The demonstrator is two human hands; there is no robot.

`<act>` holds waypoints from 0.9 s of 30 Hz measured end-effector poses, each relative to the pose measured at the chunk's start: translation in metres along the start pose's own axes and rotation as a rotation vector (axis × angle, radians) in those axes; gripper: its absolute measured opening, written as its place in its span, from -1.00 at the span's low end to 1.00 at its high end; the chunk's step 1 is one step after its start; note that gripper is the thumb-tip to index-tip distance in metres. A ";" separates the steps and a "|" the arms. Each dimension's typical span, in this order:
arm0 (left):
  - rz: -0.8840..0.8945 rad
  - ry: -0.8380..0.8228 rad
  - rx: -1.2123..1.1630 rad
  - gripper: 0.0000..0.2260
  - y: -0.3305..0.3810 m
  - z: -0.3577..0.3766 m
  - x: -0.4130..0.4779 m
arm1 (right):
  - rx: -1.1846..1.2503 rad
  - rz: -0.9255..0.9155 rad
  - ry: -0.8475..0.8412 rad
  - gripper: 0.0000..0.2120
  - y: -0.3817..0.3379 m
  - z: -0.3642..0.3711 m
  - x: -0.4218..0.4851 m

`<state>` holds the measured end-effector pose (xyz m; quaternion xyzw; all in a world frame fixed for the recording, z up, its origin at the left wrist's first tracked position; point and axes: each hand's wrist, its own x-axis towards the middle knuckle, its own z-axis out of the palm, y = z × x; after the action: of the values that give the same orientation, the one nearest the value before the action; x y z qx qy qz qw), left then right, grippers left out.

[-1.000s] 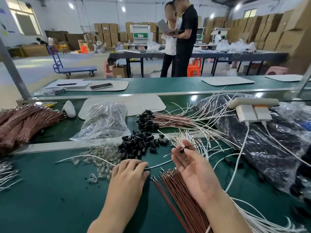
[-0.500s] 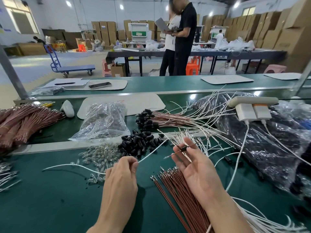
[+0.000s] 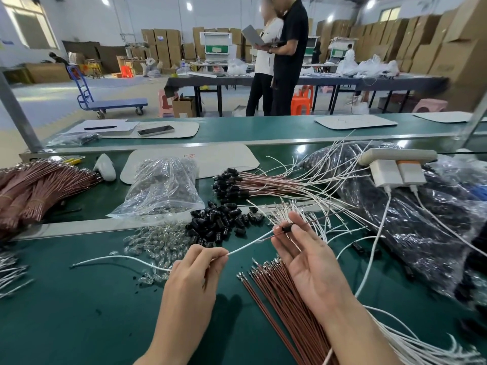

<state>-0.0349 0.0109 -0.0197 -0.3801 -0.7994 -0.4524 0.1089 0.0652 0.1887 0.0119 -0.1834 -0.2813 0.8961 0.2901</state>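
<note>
- pinching white wire in left hand, centre of frame.
- pinching black cap, brown wire seemingly in, at right hand fingertips.
- white wire not yet inserted; many loose caps left.

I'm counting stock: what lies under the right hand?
A bundle of brown wires with metal tips lies on the green table beneath the right hand. The hand covers the bundle's right part, so its full extent cannot be seen.

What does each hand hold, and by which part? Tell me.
Left hand pinches the white wire partway along; right hand pinches the black cap on a brown wire.
</note>
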 end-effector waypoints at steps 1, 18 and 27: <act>-0.002 0.002 -0.002 -0.85 0.000 0.000 0.000 | 0.003 0.004 -0.010 -0.71 0.000 0.000 0.000; -0.020 0.046 -0.011 -0.87 -0.002 0.000 0.001 | -0.140 0.033 -0.105 -0.73 0.004 0.001 0.001; -0.014 -0.010 0.005 -0.88 0.002 0.000 0.000 | -0.146 0.044 -0.137 -0.70 0.003 -0.001 0.001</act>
<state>-0.0335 0.0114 -0.0180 -0.3765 -0.8036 -0.4494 0.1028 0.0635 0.1873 0.0090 -0.1485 -0.3607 0.8900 0.2361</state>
